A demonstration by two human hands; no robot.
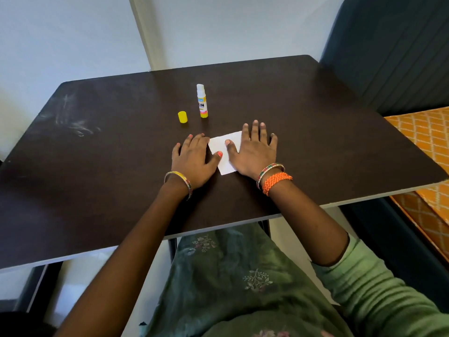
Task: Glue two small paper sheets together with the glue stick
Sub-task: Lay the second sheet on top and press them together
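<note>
1. A small white paper sheet [224, 152] is shown lying flat on the dark brown wooden table [315, 132], near its front edge; whether a second sheet lies beneath it cannot be told.
2. The left hand [194, 161] is laid palm down with fingers spread, gripping nothing; its thumb tip is rested on the sheet's left part.
3. The right hand [255, 152] is likewise flattened and spread, the sheet's right part being covered by its palm and thumb.
4. The white-and-yellow glue stick [202, 101] is stood upright and uncapped, farther back on the table, apart from the paper.
5. The round yellow cap [183, 117] is seen just left of the stick, not touching it.
</note>
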